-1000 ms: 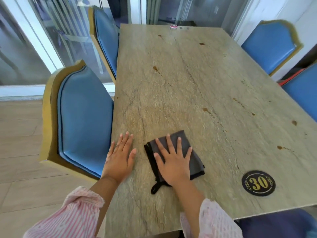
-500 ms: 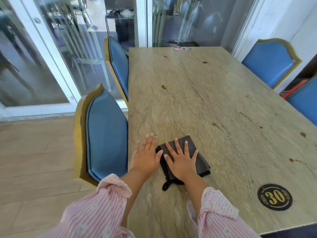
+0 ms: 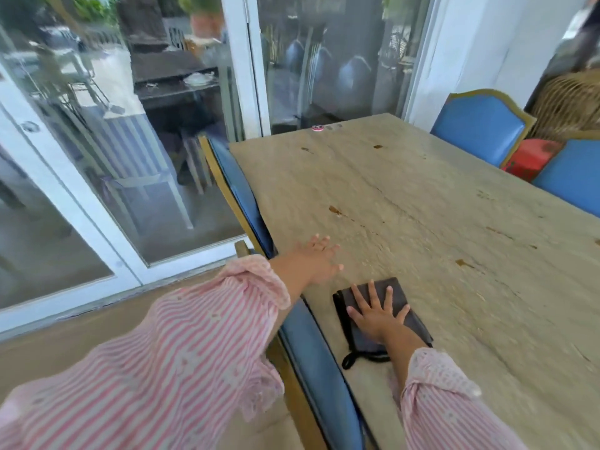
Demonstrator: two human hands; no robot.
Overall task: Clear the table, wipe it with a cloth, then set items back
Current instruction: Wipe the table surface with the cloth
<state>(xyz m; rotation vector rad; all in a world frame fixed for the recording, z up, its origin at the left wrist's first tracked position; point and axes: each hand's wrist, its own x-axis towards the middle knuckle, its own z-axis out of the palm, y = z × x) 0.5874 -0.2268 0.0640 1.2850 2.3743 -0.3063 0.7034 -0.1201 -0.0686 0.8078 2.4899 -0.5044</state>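
A dark grey folded cloth [image 3: 399,295] lies on the stone-look table [image 3: 438,228] near its left edge. My right hand [image 3: 376,315] presses flat on the cloth with the fingers spread. My left hand [image 3: 319,259] rests flat on the bare tabletop farther along the left edge, fingers apart and holding nothing. A black loop of the cloth [image 3: 350,360] sticks out toward me. The tabletop carries several small brown stains [image 3: 334,210].
Two blue chairs [image 3: 321,368] stand tucked in along the table's left side, and two more blue chairs [image 3: 480,131] on the right. A small pink round object [image 3: 317,127] sits at the far edge. Glass doors [image 3: 113,157] are to the left.
My left hand has slid forward along the table's left edge, away from the cloth. My right hand stays pressed on the cloth. The camera has swung left and up.
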